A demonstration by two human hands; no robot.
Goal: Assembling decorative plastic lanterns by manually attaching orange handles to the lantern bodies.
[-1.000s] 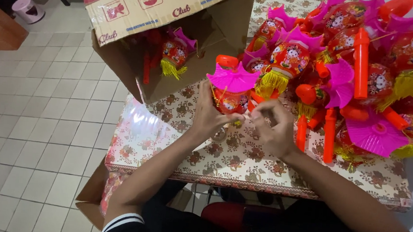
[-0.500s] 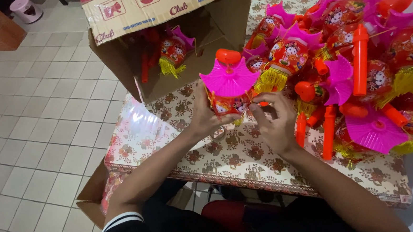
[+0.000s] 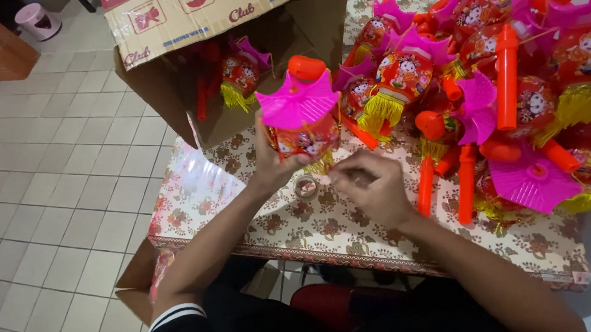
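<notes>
The open cardboard box [image 3: 179, 49] lies tipped on its side at the table's [image 3: 346, 237] far left corner, mouth toward the person; inside it rests at least 1 red lantern with yellow fringe [image 3: 239, 74]. A pile of similar lanterns [image 3: 506, 83] with orange handles covers the table's far right portion.

The left hand [image 3: 272, 161] holds a red toy lantern with a pink roof [image 3: 302, 118] upright above the table, fingers clamped around its body from below and behind. The right hand [image 3: 369, 187] sits just beside the lantern's lower right, fingertips pinched together on something too small to identify. A small round tape roll [image 3: 306, 186] lies on the tablecloth between the 2 hands.

The near strip of the floral tablecloth is bare up to the table's front edge. Tiled floor [image 3: 41, 191] lies open to the left.
</notes>
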